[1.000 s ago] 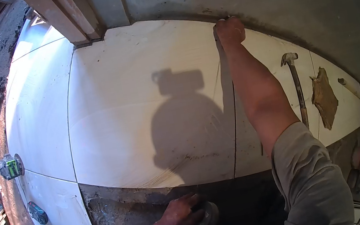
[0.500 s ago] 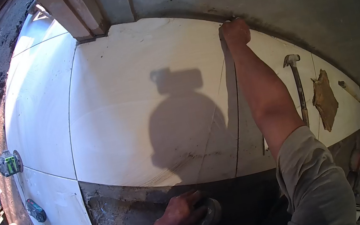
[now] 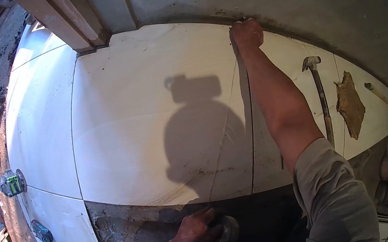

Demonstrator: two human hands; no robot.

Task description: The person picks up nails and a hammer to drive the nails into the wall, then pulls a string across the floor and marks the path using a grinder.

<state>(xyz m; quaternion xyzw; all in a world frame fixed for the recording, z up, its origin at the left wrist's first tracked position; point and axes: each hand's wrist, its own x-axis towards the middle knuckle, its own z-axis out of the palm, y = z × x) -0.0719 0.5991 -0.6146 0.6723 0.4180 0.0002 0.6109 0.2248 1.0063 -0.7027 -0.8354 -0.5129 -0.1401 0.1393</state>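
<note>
My right hand (image 3: 247,34) is at the far edge of the pale tiles, against the base of the grey wall, its fingers curled round something I cannot make out. The joint between the large tile (image 3: 128,132) and the tile to its right runs below this hand. My left hand (image 3: 197,228) is low in the middle, fingers bent around a round, cup-like object (image 3: 228,231) over the dark ground. A hammer (image 3: 320,93) and a jagged brown piece (image 3: 350,105) lie on the tiles right of my right forearm.
A green and black device (image 3: 12,183) stands at the left tile edge, with a teal and black tool (image 3: 42,232) below it. A brown post (image 3: 63,20) rises at the back. A small stick (image 3: 377,93) lies at the far right. Rough mortar (image 3: 119,227) borders the tiles in front.
The view has shifted slightly. My right hand remains at the wall edge with its fingers curled, and my left hand stays around the round object.
</note>
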